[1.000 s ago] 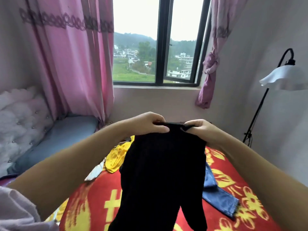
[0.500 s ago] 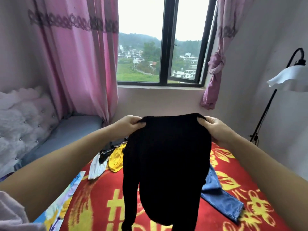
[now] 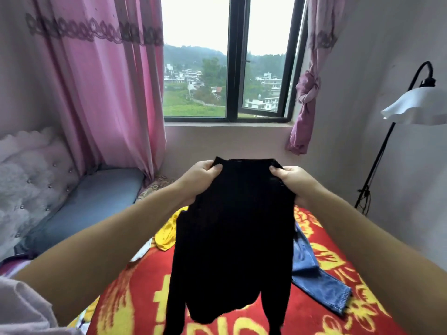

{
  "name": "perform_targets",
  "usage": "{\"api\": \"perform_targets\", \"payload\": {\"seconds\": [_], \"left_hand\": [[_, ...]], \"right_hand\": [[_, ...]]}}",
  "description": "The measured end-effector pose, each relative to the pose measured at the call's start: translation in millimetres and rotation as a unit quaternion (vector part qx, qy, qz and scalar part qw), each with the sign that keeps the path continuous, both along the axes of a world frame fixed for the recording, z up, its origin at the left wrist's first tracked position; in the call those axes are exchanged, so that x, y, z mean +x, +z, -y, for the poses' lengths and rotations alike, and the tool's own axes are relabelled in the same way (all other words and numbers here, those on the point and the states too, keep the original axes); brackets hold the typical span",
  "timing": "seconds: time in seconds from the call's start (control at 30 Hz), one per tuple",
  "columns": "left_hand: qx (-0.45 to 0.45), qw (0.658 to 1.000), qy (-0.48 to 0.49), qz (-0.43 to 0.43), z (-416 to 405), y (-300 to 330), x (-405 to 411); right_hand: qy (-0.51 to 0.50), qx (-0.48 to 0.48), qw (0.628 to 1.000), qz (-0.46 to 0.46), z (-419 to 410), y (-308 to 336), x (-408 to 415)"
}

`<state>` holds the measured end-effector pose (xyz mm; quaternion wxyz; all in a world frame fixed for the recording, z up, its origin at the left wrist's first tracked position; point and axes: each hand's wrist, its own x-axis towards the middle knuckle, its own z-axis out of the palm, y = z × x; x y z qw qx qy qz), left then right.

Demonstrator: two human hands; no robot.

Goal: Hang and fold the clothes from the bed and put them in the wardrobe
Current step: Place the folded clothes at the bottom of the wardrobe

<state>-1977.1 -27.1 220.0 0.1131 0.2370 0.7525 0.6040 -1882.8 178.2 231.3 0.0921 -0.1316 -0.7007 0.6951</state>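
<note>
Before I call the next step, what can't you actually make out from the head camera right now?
- Black top: its sleeve ends are cut off by the bottom edge.
- Jeans: partly hidden behind the top.
- Yellow garment: mostly hidden by the top and left arm.
- Wardrobe and hangers: out of view.
- Both hands' fingertips: tucked behind the fabric.

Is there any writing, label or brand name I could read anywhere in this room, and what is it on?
No text can be read with certainty.
Red blanket: large yellow marks near the bottom edge, perhaps characters, but cut off, partly hidden by the black garment and too blurred to read.
Black garment, blue jeans, yellow garment: no label or logo visible.
</note>
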Motion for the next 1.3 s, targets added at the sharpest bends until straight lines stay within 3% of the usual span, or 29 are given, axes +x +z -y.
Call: {"api": "perform_targets", "payload": {"seconds": [0.1, 0.27, 0.37, 0.43, 0.47, 0.53, 0.57, 0.63, 0.73, 0.8, 1.0, 1.17, 1.3], "left_hand": [[0.025, 0.999, -0.014, -0.020, -34, 3, 24], [0.090, 0.992, -0.053, 0.064, -33, 14, 28], [0.066, 0.992, -0.083, 0.072, -28, 20, 31], [0.030, 0.995, -0.094, 0.016, -26, 27, 30], [-0.010, 0.994, -0.089, -0.067, -23, 30, 26], [-0.147, 0.947, -0.109, -0.262, -15, 33, 15], [-0.216, 0.916, -0.136, -0.308, -13, 32, 13], [-0.301, 0.889, -0.164, -0.304, -12, 25, 12], [-0.286, 0.902, -0.171, -0.273, -20, 19, 6], [-0.319, 0.886, -0.186, -0.281, -26, 27, 0], [-0.401, 0.839, -0.208, -0.303, -45, 55, -14], [-0.413, 0.841, -0.233, -0.262, -44, 62, -31], [-0.426, 0.849, -0.218, -0.224, -29, 61, -57]], "right_hand": [[0.036, 0.021, 0.998, -0.053, 40, -1, -6], [0.124, 0.260, 0.953, -0.095, 53, 9, 0], [0.186, 0.324, 0.924, -0.083, 47, 4, 4], [0.183, 0.315, 0.928, -0.071, 43, -1, 7], [0.177, 0.302, 0.935, -0.059, 42, -2, 9], [0.183, 0.275, 0.943, -0.044, 39, -4, 11], [0.191, 0.270, 0.942, -0.048, 38, -4, 10], [0.197, 0.277, 0.939, -0.060, 38, -3, 8], [0.163, 0.297, 0.937, -0.079, 32, -3, 2], [0.138, 0.297, 0.942, -0.078, 27, -10, -1], [0.152, 0.309, 0.939, 0.011, 11, -62, -12], [0.198, 0.248, 0.946, 0.063, -4, -98, -15], [0.187, 0.208, 0.959, 0.053, -14, -123, -20]]}}
